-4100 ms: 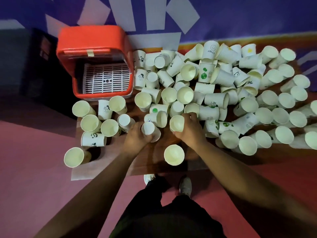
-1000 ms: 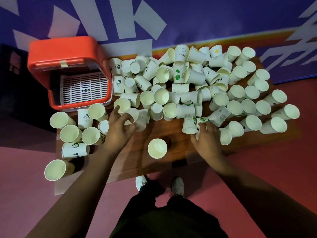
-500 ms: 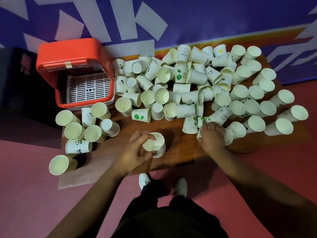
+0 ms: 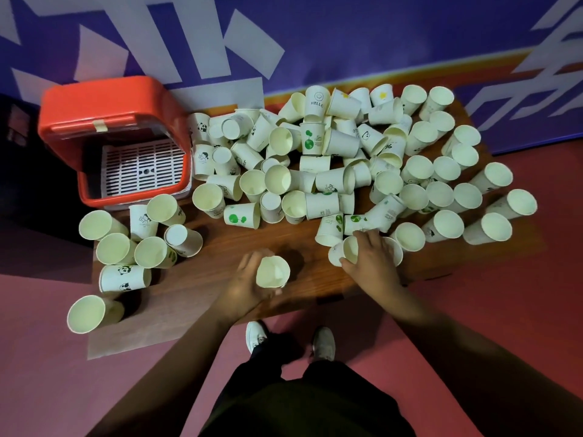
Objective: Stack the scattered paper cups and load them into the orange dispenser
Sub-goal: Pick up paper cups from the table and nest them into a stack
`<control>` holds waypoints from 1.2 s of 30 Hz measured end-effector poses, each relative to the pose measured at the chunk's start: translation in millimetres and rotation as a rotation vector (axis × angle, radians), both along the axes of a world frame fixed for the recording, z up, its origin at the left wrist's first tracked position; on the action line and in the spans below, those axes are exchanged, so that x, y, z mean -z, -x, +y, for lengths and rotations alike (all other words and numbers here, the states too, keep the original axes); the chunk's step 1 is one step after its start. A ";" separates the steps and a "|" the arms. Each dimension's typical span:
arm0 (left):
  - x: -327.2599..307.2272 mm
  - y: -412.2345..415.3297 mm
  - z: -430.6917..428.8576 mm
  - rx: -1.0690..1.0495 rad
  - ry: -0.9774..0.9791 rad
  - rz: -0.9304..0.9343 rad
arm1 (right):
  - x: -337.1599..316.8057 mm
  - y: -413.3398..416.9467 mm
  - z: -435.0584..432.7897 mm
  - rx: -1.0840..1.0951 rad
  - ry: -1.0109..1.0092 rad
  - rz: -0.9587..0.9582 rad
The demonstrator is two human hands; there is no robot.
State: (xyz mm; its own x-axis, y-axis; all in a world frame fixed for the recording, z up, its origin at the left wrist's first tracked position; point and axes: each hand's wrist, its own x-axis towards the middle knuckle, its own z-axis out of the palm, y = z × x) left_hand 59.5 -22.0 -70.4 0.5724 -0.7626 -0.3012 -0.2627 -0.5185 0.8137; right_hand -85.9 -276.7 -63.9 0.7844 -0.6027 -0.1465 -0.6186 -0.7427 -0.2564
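Observation:
Many white paper cups [image 4: 334, 159] lie scattered and piled across a low wooden table [image 4: 220, 247]. The orange dispenser [image 4: 104, 102] stands at the table's back left, its front open over a white grille. My left hand [image 4: 244, 287] is near the table's front edge, wrapped around an upright cup or short stack of cups [image 4: 273, 272], mouth up. My right hand [image 4: 370, 258] rests to the right of it at the pile's near edge, fingers closed around a tilted cup [image 4: 348, 250].
A separate cluster of several cups [image 4: 132, 244] lies front left below the dispenser, one [image 4: 86, 313] at the table's corner. A purple wall with white shapes [image 4: 347, 42] backs the table. My shoes [image 4: 257, 335] stand on pink floor [image 4: 504, 310].
My left hand has come from the cups near the dispenser to the front middle and taken hold of the standing cup there. My right hand has closed on a cup at the pile's edge.

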 end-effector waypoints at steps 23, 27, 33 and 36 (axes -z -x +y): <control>28.4 0.2 -46.0 -0.018 0.127 0.164 | -69.0 -32.1 24.3 -0.063 -0.243 -0.499; 24.7 -2.4 -49.5 -0.033 0.112 0.185 | -59.4 -37.5 32.3 -0.141 -0.280 -0.437; 31.9 -3.5 -54.8 -0.033 0.075 0.161 | -34.8 -52.2 39.9 -0.274 -0.331 -0.315; 35.5 -5.8 -58.4 -0.035 0.052 0.159 | -24.3 -59.5 44.9 -0.286 -0.385 -0.293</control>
